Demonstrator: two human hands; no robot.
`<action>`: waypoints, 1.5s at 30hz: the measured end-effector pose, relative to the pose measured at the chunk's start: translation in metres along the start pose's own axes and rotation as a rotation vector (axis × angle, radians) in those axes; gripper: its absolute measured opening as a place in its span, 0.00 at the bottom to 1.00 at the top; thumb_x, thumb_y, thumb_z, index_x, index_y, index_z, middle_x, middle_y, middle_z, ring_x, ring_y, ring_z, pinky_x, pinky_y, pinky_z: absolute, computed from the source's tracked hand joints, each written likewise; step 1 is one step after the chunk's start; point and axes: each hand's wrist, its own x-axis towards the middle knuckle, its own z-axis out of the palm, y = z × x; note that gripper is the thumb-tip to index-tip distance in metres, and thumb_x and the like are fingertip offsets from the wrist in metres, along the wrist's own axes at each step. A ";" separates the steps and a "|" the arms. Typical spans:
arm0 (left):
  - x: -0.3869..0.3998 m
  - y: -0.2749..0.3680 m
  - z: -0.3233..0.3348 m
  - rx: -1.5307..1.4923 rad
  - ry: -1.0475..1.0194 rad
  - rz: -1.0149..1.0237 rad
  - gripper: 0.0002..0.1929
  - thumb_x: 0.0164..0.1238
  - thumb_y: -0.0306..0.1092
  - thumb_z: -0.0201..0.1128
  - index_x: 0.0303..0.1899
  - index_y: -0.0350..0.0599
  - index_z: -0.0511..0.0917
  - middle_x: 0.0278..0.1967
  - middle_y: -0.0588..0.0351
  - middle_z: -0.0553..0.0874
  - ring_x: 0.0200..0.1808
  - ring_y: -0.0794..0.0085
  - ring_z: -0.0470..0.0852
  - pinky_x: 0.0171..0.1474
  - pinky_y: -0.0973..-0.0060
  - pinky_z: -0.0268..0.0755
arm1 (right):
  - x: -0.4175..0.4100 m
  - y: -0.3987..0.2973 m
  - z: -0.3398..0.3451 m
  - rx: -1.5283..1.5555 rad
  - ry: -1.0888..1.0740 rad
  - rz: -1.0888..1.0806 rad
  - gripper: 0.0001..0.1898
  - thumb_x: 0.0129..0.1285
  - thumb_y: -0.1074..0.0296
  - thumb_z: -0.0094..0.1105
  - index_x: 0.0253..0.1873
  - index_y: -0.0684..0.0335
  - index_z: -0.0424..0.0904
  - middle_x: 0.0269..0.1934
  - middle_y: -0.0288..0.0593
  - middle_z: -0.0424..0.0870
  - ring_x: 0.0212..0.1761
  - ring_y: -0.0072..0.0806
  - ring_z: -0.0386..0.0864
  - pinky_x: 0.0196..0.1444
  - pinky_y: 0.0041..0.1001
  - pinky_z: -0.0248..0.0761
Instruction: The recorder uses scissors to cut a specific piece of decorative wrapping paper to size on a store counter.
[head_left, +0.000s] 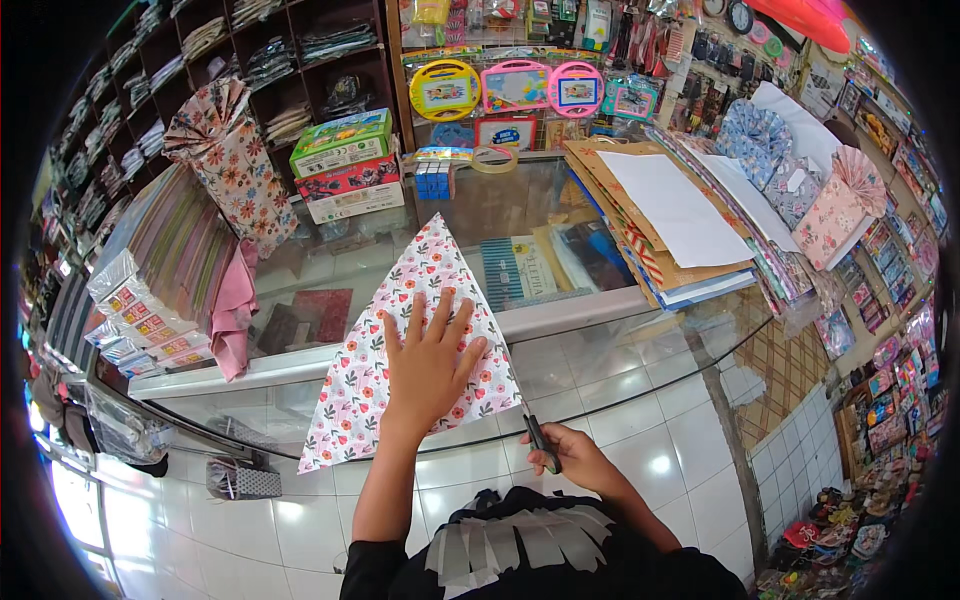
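Observation:
A triangle of white floral wrapping paper (420, 300) lies across the front of a glass display counter (570, 311), its lower part hanging past the metal edge. My left hand (429, 360) presses flat on the paper with fingers spread, holding nothing. Below and to its right, my right hand (568, 456) grips black-handled scissors (538, 439). Their blades point up along the paper's right edge, close to its lower right corner. Whether the blades touch the paper is hard to tell.
Stacked packets (161, 277) and a pink cloth (234, 315) stand left. Behind are toy boxes (349, 180), a puzzle cube (433, 181) and a tape roll (495, 159). Paper bags and sheets (671, 210) lie right, beside wrapped gifts (832, 206). A floral wrapped parcel (236, 172) leans back left.

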 end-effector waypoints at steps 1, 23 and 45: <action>0.000 0.000 0.000 -0.001 0.000 0.000 0.23 0.65 0.50 0.45 0.58 0.52 0.67 0.62 0.53 0.66 0.65 0.53 0.58 0.62 0.43 0.39 | 0.000 0.002 -0.001 0.023 0.005 0.007 0.13 0.61 0.72 0.55 0.50 0.68 0.70 0.32 0.35 0.72 0.29 0.18 0.73 0.34 0.18 0.67; 0.015 -0.005 0.014 0.060 0.001 -0.037 0.22 0.68 0.46 0.40 0.59 0.51 0.67 0.62 0.49 0.64 0.64 0.50 0.59 0.60 0.40 0.43 | -0.014 0.013 0.004 -0.006 -0.047 0.029 0.13 0.61 0.79 0.49 0.51 0.70 0.66 0.38 0.40 0.76 0.38 0.22 0.77 0.42 0.21 0.70; 0.015 -0.005 0.011 0.097 -0.085 -0.057 0.22 0.70 0.47 0.37 0.62 0.54 0.62 0.64 0.53 0.60 0.65 0.52 0.56 0.62 0.43 0.40 | -0.005 0.017 0.006 0.051 -0.036 0.012 0.14 0.62 0.76 0.51 0.53 0.68 0.67 0.34 0.35 0.73 0.35 0.18 0.73 0.42 0.19 0.67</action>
